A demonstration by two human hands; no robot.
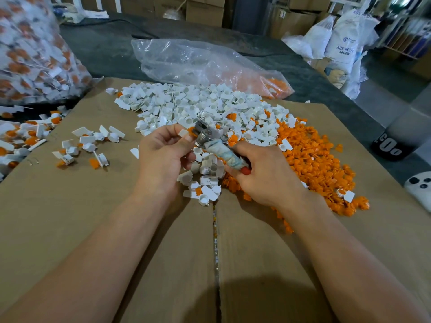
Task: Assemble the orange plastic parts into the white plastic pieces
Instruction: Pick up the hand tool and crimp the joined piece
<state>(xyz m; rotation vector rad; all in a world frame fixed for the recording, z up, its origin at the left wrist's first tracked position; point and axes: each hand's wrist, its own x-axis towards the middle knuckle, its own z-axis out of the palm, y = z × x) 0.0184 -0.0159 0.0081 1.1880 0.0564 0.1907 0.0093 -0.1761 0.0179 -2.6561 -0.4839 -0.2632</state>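
My left hand (163,150) pinches a small white piece with an orange part (187,132) between thumb and fingers. My right hand (263,171) grips the cloth-wrapped handle of a metal-headed tool (210,138), whose metal head meets the pinched piece. A heap of white plastic pieces (198,103) lies just beyond my hands on the cardboard. To its right spreads a heap of orange plastic parts (312,159).
Assembled white-and-orange pieces (91,143) lie scattered at the left. A big bag of assembled pieces (32,54) stands far left; a clear bag with orange parts (210,64) lies behind the heaps. The cardboard sheet (116,229) covers the table. A white device (419,190) sits at right.
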